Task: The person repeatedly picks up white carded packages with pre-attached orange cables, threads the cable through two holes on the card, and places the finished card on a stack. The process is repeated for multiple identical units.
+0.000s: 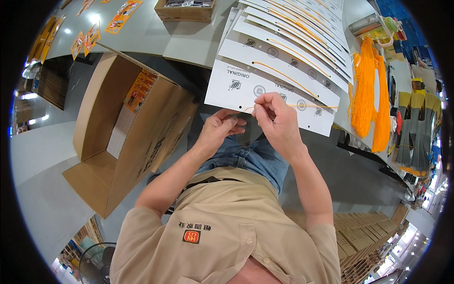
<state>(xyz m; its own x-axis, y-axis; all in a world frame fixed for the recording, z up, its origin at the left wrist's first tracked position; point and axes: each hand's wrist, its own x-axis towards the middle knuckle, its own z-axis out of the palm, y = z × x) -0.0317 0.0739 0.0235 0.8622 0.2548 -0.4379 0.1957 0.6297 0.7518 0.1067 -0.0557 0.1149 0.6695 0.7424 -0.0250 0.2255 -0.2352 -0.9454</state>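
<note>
A white printed card (222, 90) lies nearest me at the front of a fanned stack, its near edge jutting past the table. Close to that edge is a small hole, with an orange cord (307, 106) running from it across the card to the right. My right hand (281, 123) pinches this cord between thumb and forefinger, just right of the hole. Below the near edge, my left hand (215, 132) has its fingers curled and its thumb bent toward them. Its forefinger is partly under the card, and whatever the fingers hold is hidden.
More white cards (293, 42) with orange cords overlap behind. Orange cord bundles (364, 90) hang over the table's right side, near brushes (411, 132). An open cardboard box (156, 109) stands left, holding white cards. A small carton (184, 12) and orange packets (123, 16) lie farther back.
</note>
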